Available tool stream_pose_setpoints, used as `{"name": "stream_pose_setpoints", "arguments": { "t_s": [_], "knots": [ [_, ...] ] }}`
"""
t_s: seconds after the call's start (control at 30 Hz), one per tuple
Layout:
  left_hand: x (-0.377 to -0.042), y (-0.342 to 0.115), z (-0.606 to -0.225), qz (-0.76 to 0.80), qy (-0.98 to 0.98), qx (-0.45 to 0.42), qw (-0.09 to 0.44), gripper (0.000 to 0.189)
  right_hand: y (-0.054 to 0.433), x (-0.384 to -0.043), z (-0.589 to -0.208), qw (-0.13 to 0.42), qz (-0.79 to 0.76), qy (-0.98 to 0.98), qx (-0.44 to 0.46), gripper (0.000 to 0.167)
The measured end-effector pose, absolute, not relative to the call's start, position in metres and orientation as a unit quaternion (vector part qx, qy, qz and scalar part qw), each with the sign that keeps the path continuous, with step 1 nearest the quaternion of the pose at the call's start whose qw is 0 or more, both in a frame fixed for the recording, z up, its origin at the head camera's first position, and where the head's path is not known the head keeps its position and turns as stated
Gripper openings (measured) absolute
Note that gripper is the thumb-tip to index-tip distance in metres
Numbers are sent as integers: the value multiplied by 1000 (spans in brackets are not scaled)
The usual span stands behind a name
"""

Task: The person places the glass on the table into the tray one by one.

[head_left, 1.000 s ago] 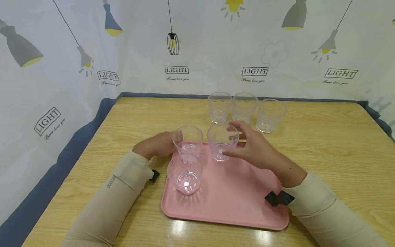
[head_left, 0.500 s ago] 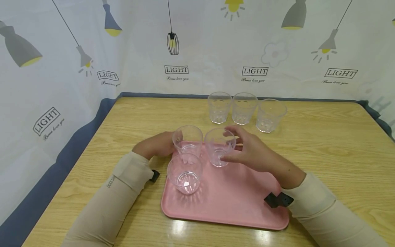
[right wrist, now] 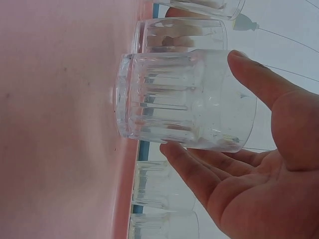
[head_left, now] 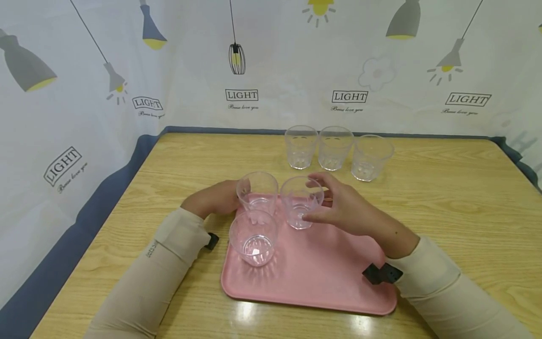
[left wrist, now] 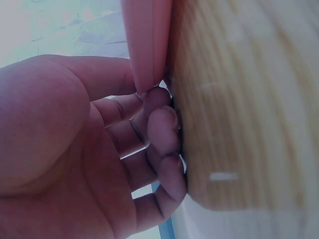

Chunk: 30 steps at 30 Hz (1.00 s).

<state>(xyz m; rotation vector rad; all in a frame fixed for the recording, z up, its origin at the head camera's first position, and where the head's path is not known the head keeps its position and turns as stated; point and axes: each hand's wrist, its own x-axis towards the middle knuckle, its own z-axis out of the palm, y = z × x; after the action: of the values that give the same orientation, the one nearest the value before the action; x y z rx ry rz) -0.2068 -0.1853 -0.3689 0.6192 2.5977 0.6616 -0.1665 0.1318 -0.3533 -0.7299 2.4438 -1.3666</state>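
My right hand (head_left: 353,207) holds a clear plastic cup (head_left: 298,205) upright on the far part of the pink tray (head_left: 326,268). In the right wrist view, my thumb is against one side of this faceted cup (right wrist: 174,99) and the fingers are at the opposite side. Two matching cups stand along the tray's left side, a far cup (head_left: 257,190) and a near cup (head_left: 254,240). At the far left corner, my left hand (head_left: 220,197) grips the tray; the left wrist view has its fingers curled under the pink rim (left wrist: 147,45), thumb against it.
Behind the tray, three more clear cups stand on the wooden table (head_left: 457,207): a left cup (head_left: 301,148), a middle cup (head_left: 335,149) and a right cup (head_left: 371,157). A white cloth (head_left: 288,61) printed with lamps hangs behind the table's back edge.
My right hand and its cup have moved slightly nearer and left, onto the tray beside the far left cup, then stayed put. My left hand has kept its place.
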Motion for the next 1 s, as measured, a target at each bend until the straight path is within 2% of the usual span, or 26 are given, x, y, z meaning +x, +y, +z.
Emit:
{"name": "stream_pose_setpoints", "arguments": {
  "t_s": [0.53, 1.0],
  "knots": [
    [-207, -185, -367, 239, 926, 217, 196, 36, 133, -169, -353, 131, -463, 839, -255, 84],
    [-208, -185, -369, 239, 927, 205, 204, 39, 134, -167, -351, 139, -461, 838, -257, 89]
  ]
}}
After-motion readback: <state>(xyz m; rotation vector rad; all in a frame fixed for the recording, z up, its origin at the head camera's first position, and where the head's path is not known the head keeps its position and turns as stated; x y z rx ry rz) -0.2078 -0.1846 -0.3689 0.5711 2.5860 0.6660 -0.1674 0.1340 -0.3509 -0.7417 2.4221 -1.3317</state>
